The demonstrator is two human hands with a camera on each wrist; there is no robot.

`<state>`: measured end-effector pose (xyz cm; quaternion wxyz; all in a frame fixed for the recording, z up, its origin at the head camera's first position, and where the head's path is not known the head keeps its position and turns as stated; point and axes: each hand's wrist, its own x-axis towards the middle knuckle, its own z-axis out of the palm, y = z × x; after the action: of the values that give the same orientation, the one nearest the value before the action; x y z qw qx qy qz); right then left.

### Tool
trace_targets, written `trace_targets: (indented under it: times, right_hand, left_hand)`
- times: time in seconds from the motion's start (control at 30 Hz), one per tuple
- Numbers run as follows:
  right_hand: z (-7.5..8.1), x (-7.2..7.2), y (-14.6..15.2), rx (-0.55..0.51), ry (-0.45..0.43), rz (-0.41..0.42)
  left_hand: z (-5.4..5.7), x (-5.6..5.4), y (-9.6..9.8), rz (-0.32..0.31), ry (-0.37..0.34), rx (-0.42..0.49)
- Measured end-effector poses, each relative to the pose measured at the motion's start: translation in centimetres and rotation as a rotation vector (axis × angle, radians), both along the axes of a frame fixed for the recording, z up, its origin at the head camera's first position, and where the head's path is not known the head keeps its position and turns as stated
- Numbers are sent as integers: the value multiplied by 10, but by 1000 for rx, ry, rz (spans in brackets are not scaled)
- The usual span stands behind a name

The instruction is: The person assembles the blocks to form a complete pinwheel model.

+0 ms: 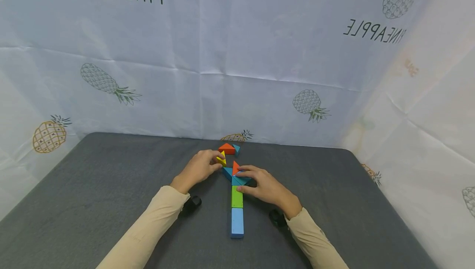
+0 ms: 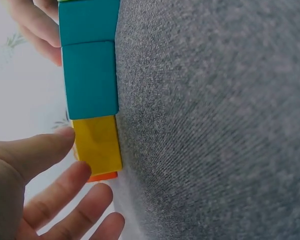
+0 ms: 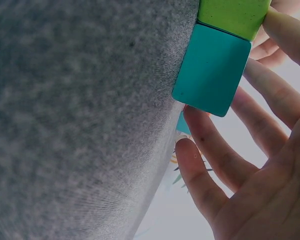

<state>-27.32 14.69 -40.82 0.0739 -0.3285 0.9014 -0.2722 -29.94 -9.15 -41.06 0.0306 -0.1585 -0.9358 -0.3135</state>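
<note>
My left hand point(image 1: 199, 166) pinches a yellow triangular block point(image 1: 223, 159) between thumb and index finger; in the left wrist view its other fingers are spread. My right hand point(image 1: 270, 186) lies over the blocks with fingers loosely spread. Its thumb touches the green block point(image 1: 237, 197), and its fingertips reach the teal triangular blocks point(image 1: 227, 173) and an orange triangular block point(image 1: 235, 167), partly covering them. In the right wrist view a teal face point(image 3: 212, 70) adjoins the green one. A light blue rectangular block point(image 1: 237, 222) continues the row toward me.
Beyond the left fingertips lie a red-orange triangular block point(image 1: 226, 149) and a small teal triangular block point(image 1: 236, 149). Everything lies on a dark grey table point(image 1: 111, 203). A white cloth point(image 1: 230, 34) printed with pineapples hangs behind it.
</note>
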Motion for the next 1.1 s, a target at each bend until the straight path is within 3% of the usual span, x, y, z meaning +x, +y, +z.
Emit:
trace_targets:
  times: [0.53, 1.1]
  right_hand:
    - [-1, -1, 1, 3, 11, 9]
    - [0, -1, 1, -10, 5, 5]
  left_hand:
    - [2, -5, 4, 16, -44, -75]
    - [3, -5, 6, 45, -49, -67]
